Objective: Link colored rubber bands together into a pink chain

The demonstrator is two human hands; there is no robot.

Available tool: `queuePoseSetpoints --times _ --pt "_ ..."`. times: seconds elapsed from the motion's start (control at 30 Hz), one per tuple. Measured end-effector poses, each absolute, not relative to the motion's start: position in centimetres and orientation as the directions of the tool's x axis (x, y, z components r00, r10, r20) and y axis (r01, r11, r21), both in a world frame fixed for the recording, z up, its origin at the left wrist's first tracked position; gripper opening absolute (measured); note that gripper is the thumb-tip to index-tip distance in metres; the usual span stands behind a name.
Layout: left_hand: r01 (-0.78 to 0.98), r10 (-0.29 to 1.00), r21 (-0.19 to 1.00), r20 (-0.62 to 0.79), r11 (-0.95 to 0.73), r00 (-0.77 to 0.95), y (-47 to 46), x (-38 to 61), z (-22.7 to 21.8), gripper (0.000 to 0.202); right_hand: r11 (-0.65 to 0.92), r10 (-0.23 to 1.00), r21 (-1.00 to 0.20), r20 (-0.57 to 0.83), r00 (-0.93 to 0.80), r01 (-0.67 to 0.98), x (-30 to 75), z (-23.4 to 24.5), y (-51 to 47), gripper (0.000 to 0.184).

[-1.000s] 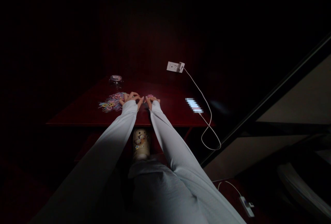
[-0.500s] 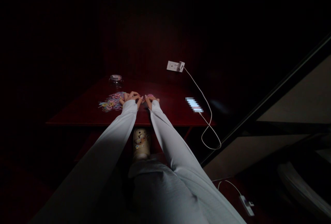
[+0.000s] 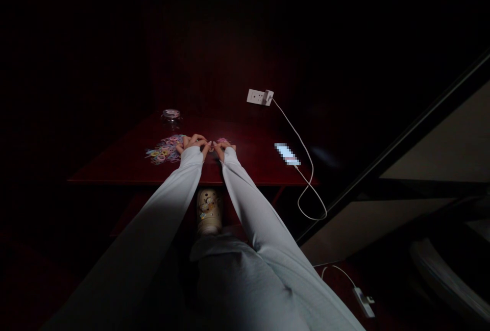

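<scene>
On the dark red table [image 3: 252, 168], my left hand [image 3: 194, 145] and my right hand [image 3: 225, 149] rest close together, thumbs and index fingers pinched. A tiny pale-pink hair tie [image 3: 211, 150] shows between the fingertips, its shape hard to make out in the dim light. Left of my left hand spreads a loose pile of colourful hair ties [image 3: 163, 150], partly hidden by that hand. A smaller bunch of pink hair ties [image 3: 222, 141] lies just beyond my right fingers.
A clear lidded jar [image 3: 172, 116] stands at the table's back left. A lit phone [image 3: 287, 153] lies at the right, its white cable [image 3: 306, 152] running to a wall socket [image 3: 255, 97]. Under the front edge shows a beige clog [image 3: 209, 208]. A power strip [image 3: 363, 302] lies lower right.
My fingertips have shifted very slightly around the small hair tie, with the right ones a little nearer the left. The piles, jar and phone stay where they were.
</scene>
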State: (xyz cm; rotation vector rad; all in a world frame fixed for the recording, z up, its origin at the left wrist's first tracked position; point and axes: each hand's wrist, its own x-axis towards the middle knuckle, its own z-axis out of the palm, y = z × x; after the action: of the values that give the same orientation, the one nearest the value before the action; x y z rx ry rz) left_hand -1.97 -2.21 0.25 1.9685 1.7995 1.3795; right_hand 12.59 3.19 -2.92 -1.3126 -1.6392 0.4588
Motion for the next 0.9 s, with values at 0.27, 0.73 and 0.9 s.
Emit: queuePoseSetpoints --times 0.27,0.73,0.9 --pt "0.728 0.838 0.639 0.519 -0.249 -0.169 -1.9 -1.8 0.1 0.029 0.339 0.909 -0.75 0.417 0.008 0.568 12.7 -2.7 2.9 0.05" --pt "0.782 0.848 0.574 0.517 -0.244 -0.114 -1.1 -2.1 -0.3 0.028 0.356 0.9 -0.765 0.435 0.023 0.537 12.7 -2.6 2.7 0.056" --pt "0.793 0.846 0.571 0.514 -0.214 -0.141 -1.3 -1.8 -0.1 0.027 0.347 0.902 -0.775 0.429 0.038 0.528 12.5 -2.1 2.3 0.059"
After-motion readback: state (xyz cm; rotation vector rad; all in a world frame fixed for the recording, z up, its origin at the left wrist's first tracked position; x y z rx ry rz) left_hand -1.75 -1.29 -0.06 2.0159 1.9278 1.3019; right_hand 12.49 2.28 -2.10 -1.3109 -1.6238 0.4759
